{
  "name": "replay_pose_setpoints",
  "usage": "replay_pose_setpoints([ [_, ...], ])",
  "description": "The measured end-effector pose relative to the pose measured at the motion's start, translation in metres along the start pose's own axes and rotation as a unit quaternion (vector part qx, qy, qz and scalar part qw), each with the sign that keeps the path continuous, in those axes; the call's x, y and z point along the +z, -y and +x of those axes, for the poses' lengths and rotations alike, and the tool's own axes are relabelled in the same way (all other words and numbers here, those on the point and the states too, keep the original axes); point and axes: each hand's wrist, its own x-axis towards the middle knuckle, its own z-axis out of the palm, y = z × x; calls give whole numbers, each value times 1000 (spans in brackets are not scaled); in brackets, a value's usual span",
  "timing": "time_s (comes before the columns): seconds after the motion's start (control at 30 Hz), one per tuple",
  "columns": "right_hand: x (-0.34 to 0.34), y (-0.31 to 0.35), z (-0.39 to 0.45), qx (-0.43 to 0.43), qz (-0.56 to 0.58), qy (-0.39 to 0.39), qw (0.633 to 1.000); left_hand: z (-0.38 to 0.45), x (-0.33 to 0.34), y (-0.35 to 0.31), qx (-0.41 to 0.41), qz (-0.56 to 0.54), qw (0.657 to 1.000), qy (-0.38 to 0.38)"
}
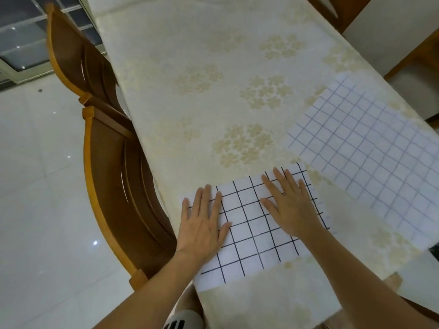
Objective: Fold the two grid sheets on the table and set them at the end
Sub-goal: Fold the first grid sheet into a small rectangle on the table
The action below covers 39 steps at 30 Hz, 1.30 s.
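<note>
Left hand (204, 224) and right hand (291, 205), fingers spread flat, press near grid sheet (251, 233) at table's (190, 43) 6 o'clock edge. Second sheet (370, 148) lies at 3 o'clock. Thin, limp, probably slippery; grip corners.

2 wooden chairs (114, 186) at left, floral tablecloth (190, 74), tiled floor (35, 186)

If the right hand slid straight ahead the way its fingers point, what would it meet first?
Past the far edge of the bold-lined grid sheet, the right hand would likely cross bare tablecloth; the fainter grid sheet seems to lie off to the right.
</note>
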Motion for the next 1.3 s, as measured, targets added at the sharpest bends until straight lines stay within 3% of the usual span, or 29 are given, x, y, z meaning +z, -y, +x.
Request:
replay_pose_setpoints([
  [0.23,14,23,11,18,-13,-30,999,28,9,-6,55,-25,998,-33],
  [0.47,24,18,12,54,-27,-34,998,29,10,1,37,-32,999,-24],
  [0.7,29,-4,7,142,-10,-62,988,57,5,-13,179,17,984,-8],
  [0.97,28,-1,-1,233,16,-59,971,58,5,-3,205,32,978,-6],
  [1.3,24,0,-7,233,19,-57,971,59,-2,-3,221,10,975,-12],
])
